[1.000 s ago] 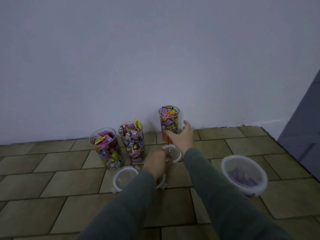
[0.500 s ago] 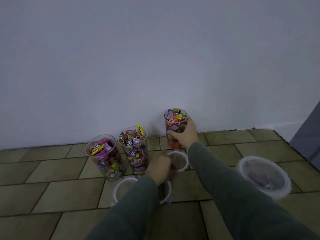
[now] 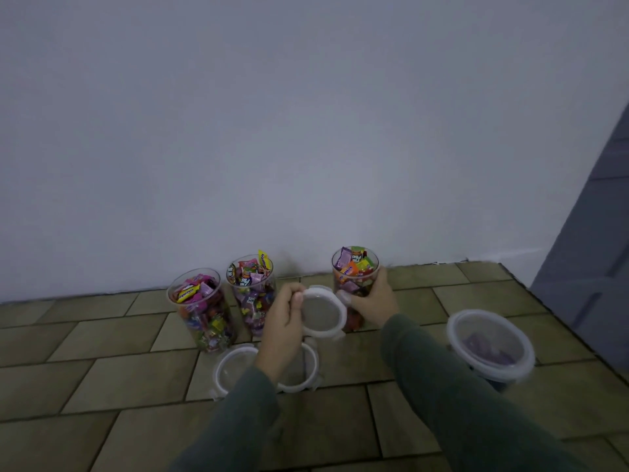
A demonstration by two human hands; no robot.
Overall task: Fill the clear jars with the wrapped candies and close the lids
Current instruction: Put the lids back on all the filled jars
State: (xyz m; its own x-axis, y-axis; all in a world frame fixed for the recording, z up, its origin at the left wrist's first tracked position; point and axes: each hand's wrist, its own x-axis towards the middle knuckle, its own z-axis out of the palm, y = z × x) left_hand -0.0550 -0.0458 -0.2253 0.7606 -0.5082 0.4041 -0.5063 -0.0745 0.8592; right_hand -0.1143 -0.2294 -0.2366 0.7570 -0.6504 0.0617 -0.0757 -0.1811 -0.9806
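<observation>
Three clear jars full of wrapped candies stand open on the tiled floor by the wall: a left jar (image 3: 204, 310), a middle jar (image 3: 253, 291) and a right jar (image 3: 354, 270). My right hand (image 3: 372, 301) grips the right jar around its side. My left hand (image 3: 284, 321) holds a round clear lid (image 3: 321, 313) by its edge, lifted off the floor just left of that jar. Two more lids lie flat below: one (image 3: 233, 367) in plain sight, the other (image 3: 306, 369) partly hidden by my left wrist.
A wider clear tub (image 3: 490, 345) with a few purple candies inside sits on the floor to the right. A white wall stands right behind the jars. A dark grey surface (image 3: 592, 240) rises at the far right edge.
My left hand has picked a lid up from the floor and raised it beside the right jar. My right hand went from reaching to gripping that jar.
</observation>
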